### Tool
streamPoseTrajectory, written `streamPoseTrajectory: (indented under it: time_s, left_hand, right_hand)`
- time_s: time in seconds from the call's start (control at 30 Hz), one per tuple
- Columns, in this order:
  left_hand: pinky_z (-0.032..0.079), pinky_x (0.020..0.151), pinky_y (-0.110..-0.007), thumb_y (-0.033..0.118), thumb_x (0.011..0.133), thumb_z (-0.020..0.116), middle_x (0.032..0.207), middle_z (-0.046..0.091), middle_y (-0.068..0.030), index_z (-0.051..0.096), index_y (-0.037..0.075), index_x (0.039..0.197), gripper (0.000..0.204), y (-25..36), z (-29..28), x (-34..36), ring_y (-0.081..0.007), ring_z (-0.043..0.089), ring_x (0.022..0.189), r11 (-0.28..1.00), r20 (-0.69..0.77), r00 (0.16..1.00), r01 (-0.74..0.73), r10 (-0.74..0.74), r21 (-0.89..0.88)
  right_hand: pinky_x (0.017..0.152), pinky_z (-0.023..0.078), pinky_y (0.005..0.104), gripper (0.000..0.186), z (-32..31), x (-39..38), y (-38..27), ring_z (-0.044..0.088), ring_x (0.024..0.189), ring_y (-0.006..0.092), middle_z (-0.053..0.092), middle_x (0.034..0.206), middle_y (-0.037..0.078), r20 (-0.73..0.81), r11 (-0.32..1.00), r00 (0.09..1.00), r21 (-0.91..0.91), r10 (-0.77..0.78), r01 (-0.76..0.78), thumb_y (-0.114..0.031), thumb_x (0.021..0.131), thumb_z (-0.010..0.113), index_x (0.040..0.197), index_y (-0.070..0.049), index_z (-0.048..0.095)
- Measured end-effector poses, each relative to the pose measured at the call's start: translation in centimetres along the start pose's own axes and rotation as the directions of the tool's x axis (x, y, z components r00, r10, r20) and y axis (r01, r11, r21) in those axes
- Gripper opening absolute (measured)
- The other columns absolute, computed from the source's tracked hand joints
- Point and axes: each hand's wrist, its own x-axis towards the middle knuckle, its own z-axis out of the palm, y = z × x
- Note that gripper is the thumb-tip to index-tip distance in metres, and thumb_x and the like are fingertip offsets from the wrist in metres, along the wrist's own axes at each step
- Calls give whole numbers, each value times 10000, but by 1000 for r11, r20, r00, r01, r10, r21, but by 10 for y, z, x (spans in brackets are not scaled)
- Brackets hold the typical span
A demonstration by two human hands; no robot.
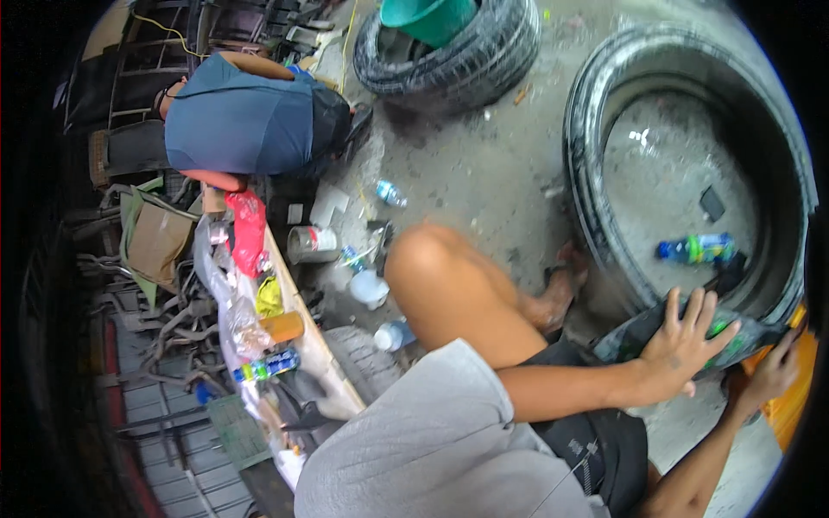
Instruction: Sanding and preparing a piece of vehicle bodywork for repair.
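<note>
Strip (623, 337) of dark, green-marked material lies at lower right, between the person's lap and the lower rim of a big tyre (587, 173); whether it touches that rim I cannot tell. The left hand (678, 350) is spread flat across it, probably to press it steady. The right hand (771, 375) has bent fingers by the strip's right end, but blur hides what, if anything, they grip. The tyre stands with its opening toward the view, framing a blue-capped bottle (698, 249) and a dark block (712, 204) on the floor. At top centre, a second tyre (449, 82) lies flat, seemingly serving as a stand for the green bucket (432, 17) in its hole; the bucket's contents are out of sight. At left, a wood-edged tray (324, 345) holds a red bag (248, 229), a yellow bag (269, 296), an orange jar (282, 326) and another bottle (268, 366).
</note>
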Motion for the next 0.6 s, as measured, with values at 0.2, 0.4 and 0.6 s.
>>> streamPoseTrajectory:
  time_s: [0.2, 0.4, 0.6]
  left_hand:
    - [315, 1097, -736, 586, 588, 935, 1513, 409, -350, 318, 158, 1675, 1321, 12, -2, 4, -516, 383, 1395, 1000, 7, 1000, -20, 20, -10]
    - [322, 1096, -703, 613, 569, 937, 1513, 413, -325, 264, 180, 1696, 1383, 15, 8, 3, -486, 389, 1403, 1000, 42, 999, -16, 16, 13]
    - [342, 1077, -686, 633, 553, 936, 1478, 434, -316, 250, 187, 1700, 1409, 17, -22, 2, -472, 417, 1371, 993, -38, 998, -35, 39, 111]
  right_hand:
    - [877, 536, 376, 431, 15, 4, 40, 648, 1058, 322, 700, 1380, 98, 12, 991, 1000, 133, -8, 6, -57, 1036, 575, 1462, -80, 634]
    - [911, 525, 413, 356, 43, -89, 27, 671, 1070, 324, 715, 1298, 172, 64, 868, 966, 428, 251, -253, -135, 1071, 625, 1418, -67, 672]
    - [887, 511, 428, 277, -15, 42, -2, 649, 1053, 339, 714, 1213, 189, 38, 986, 995, 133, 94, -98, -76, 1054, 628, 1306, -41, 739]
